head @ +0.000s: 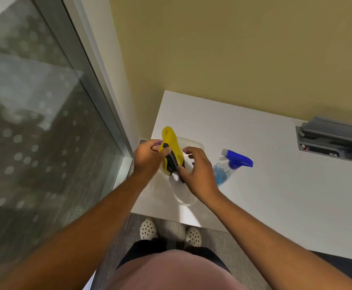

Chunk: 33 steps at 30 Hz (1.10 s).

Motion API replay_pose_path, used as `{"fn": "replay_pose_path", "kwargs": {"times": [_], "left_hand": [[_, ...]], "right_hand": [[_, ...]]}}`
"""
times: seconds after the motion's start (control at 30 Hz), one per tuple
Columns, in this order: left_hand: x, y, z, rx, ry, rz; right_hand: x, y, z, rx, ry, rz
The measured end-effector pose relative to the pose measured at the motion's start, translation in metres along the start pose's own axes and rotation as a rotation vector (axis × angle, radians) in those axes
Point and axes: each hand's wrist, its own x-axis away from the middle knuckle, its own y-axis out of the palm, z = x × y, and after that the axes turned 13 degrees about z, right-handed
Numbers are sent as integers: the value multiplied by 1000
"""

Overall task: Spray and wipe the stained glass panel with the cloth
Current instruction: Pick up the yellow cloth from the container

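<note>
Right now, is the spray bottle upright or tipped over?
Upright: the spray bottle stands on the white table, blue trigger head on top, untouched, just beyond the right hand.

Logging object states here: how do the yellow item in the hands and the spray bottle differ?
The yellow item is opaque and gripped by the left hand, off the table; the spray bottle is clear with blue liquid and a blue trigger head, lying untouched on the white table. Both are near the right hand.

Your worktop (275,195) lies bare right of the spray bottle (231,166); the glass panel (35,122) walls your left.
</note>
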Motion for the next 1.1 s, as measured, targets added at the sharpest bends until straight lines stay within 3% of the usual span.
{"fn": "replay_pose_path", "kwargs": {"times": [0.13,0.33,0.5,0.6,0.67,0.7,0.77,0.8,0.83,0.87,0.9,0.93,0.97,1.0,1.03,1.1], "left_hand": [[13,-5,29,230,-38,-171],[34,-29,62,408,-33,-328],[64,-31,61,363,-61,-257],[87,-27,49,355,-75,-225],[106,-25,37,358,-90,-147],[115,-27,30,359,-110,-83],[133,-35,19,395,-195,40],[142,-42,14,439,-263,99],[154,-52,9,493,-337,167],[165,-62,6,550,-401,212],[175,-71,3,615,-452,244],[191,-82,1,686,-492,287],[205,-93,0,754,-520,330],[220,-103,0,799,-536,368],[235,-112,0,837,-532,395],[265,-128,1,885,-487,422]], "right_hand": [[-7,-2,-12,4,-11,-6],[-1,-18,-43,-344,43,-23],[-7,-20,-63,-509,256,-101],[-3,-24,-67,-504,492,-202],[-1,-36,-63,-574,561,-332],[3,-38,-61,-610,561,-298],[-2,-37,-53,-352,418,-178],[-5,-32,-68,-92,566,-40],[-4,-34,-76,123,631,-17],[-3,-47,-80,-68,724,-289],[-10,-58,-71,-371,686,-694],[-17,-65,-70,-572,734,-860],[-7,-64,-70,-683,830,-928],[-7,-57,-70,-693,813,-897],[1,-47,-61,-703,801,-995],[24,-31,-71,-649,839,-1032]]}}
